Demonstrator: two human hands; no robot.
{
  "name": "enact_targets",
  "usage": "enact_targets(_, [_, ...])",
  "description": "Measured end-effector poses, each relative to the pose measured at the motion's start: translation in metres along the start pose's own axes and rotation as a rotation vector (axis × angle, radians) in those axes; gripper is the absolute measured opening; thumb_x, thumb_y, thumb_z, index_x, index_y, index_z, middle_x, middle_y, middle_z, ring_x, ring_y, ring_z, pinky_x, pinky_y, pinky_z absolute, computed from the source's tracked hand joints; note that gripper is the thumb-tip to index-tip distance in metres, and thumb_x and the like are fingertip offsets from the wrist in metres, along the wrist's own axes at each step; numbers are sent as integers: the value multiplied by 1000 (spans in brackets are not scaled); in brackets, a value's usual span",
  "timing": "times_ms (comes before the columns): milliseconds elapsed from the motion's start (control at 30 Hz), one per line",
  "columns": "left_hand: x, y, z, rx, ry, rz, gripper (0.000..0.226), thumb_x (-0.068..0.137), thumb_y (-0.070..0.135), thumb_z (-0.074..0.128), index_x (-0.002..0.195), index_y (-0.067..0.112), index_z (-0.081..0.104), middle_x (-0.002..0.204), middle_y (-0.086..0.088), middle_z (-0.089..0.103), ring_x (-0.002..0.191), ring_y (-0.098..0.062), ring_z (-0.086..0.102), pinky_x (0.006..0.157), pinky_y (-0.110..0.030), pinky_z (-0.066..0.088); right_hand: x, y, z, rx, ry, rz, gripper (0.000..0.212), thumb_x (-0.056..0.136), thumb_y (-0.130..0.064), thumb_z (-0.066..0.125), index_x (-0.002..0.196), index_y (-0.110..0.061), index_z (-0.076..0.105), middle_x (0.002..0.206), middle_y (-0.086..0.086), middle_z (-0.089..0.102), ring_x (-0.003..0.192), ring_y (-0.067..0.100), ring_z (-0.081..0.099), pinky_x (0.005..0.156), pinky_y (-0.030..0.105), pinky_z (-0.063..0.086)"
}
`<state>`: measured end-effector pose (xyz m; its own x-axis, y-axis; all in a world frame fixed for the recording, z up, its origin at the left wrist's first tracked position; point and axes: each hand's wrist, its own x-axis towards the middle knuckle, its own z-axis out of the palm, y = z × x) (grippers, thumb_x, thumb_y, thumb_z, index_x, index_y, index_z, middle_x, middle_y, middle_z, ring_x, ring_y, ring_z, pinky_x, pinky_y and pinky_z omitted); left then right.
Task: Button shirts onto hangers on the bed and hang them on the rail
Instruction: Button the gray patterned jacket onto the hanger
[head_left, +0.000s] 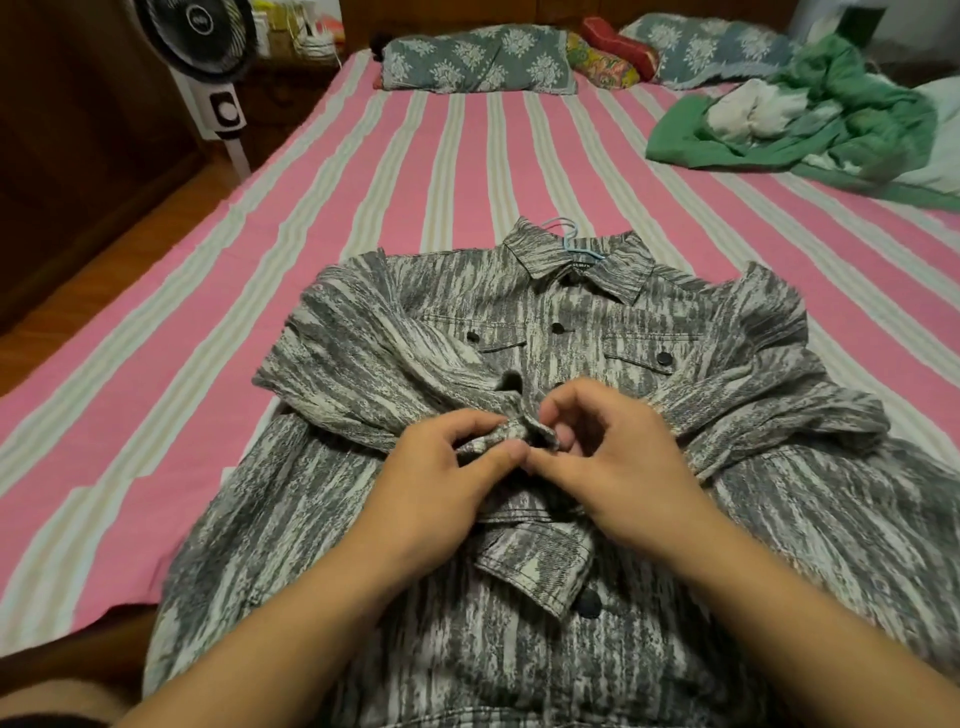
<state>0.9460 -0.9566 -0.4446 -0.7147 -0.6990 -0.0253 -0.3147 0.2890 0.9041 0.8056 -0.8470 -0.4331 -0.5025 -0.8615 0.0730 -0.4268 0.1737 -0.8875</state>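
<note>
Head view: both hands' fingers (506, 457) pinch the shirt (519, 649) placket mid-chest on the bed (441, 156); best hold the buttonhole taut while pushing the button through.

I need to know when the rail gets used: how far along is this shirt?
Done: the hanger is inside the grey shirt, hook out at the collar, upper buttons apparently closed. In hand: left hand and right hand pinch the placket mid-chest. Left: lower buttons, then hanging; no rail is in view.
</note>
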Motion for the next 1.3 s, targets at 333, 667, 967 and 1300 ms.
enact_targets(333, [-4,-2,9,-228,136,30,23,93,11,72,88,32,63,98,18,71,82,4,66,68,-21,51,14,15,-27,531,-304,409,28,95,-8,61,112,14,60,97,17,63,85,24,55,75,33,47])
enact_targets(667, [-3,3,4,-258,43,-10,13,90,21,76,94,33,75,96,6,76,85,-18,74,82,-43,62,12,15,-19,532,-269,456,12,98,-12,60,90,-5,65,80,5,59,66,12,49,60,21,44])
enact_targets(967, [-2,-2,8,-231,86,9,24,81,4,82,87,26,74,100,10,75,99,-4,70,74,-20,58,7,9,-15,474,-205,441,18,98,-19,62,83,-12,69,73,1,54,58,10,45,59,24,41])
enact_targets(1300, [-2,3,8,-303,135,-92,32,76,1,85,92,13,60,88,0,60,58,6,60,53,-18,53,1,1,-18,340,-226,347,15,98,-19,62,91,-18,75,80,2,66,69,15,59,70,32,50])
